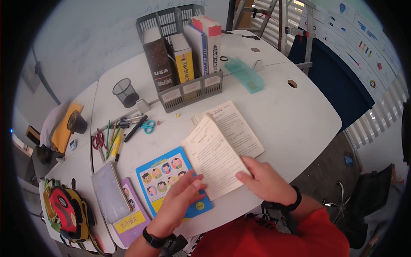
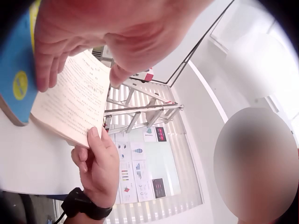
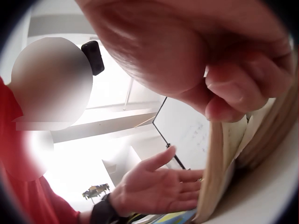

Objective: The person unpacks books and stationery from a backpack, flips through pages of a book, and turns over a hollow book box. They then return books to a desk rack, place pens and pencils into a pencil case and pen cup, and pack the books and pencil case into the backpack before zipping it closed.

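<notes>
An open book [image 1: 216,158] with yellowed printed pages stands partly lifted near the table's front edge, its other half lying flat behind. My right hand [image 1: 267,180] pinches the lifted block of pages at the lower right corner, thumb on top and fingers curled below. My left hand [image 1: 182,199] is at the book's lower left edge, fingers extended over a blue book [image 1: 145,175] with cartoon faces on its cover. In the left wrist view, the left fingertips overlap the page edge. The right wrist view shows the left hand [image 3: 156,186] flat, its palm toward the page block.
A grey file rack [image 1: 190,100] holds several thick books at the back. Scissors [image 1: 148,126], pens and a mesh cup [image 1: 125,92] lie or stand left of it. A teal holder [image 1: 244,75] is at right. A purple book [image 1: 132,218], grey notebook [image 1: 110,190] and backpack [image 1: 68,212] sit at left.
</notes>
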Motion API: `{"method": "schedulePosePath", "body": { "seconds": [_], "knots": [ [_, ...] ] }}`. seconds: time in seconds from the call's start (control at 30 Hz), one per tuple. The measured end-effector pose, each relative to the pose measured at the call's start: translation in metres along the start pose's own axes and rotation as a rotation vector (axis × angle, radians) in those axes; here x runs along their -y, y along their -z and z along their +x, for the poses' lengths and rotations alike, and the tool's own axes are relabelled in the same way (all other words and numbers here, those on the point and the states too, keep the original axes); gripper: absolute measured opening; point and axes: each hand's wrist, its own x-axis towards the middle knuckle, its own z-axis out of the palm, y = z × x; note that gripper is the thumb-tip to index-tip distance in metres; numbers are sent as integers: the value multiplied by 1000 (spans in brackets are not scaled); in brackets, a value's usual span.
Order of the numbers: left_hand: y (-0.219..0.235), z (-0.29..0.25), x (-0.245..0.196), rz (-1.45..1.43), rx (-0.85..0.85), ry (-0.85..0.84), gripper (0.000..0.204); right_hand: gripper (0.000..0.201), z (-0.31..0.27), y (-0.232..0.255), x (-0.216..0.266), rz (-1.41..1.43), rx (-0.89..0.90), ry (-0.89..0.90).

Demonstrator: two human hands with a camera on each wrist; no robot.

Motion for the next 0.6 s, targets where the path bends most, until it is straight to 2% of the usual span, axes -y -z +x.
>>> {"method": "schedulePosePath", "body": {
  "seconds": [0.03,0.1,0.17,0.23,0.3,0.37,0.5,0.57,0.6],
  "knots": [
    [-6,5,-4,5,5,0,84,44,-3,-4,-4,97,33,26],
    [-15,11,-8,-68,-37,25,80,44,-4,-4,-12,167,49,-31],
    [-20,12,-4,-31,-42,27,79,44,-4,-2,-17,341,103,-197],
    [-20,9,6,5,-52,31,79,42,-5,2,-21,377,77,-217],
    [-18,2,19,68,-21,-47,78,41,-6,5,-34,411,51,-241],
    [-14,-1,23,110,-32,-56,74,45,-4,2,-60,133,-91,108],
    [-6,-3,20,95,2,-34,60,48,-5,3,-56,152,-126,59],
    [-4,-2,20,74,8,-20,54,49,-6,-1,-59,459,-56,-9],
    [-3,-2,21,72,12,-27,49,49,-5,-1,-57,457,-62,-11]
  ]
}}
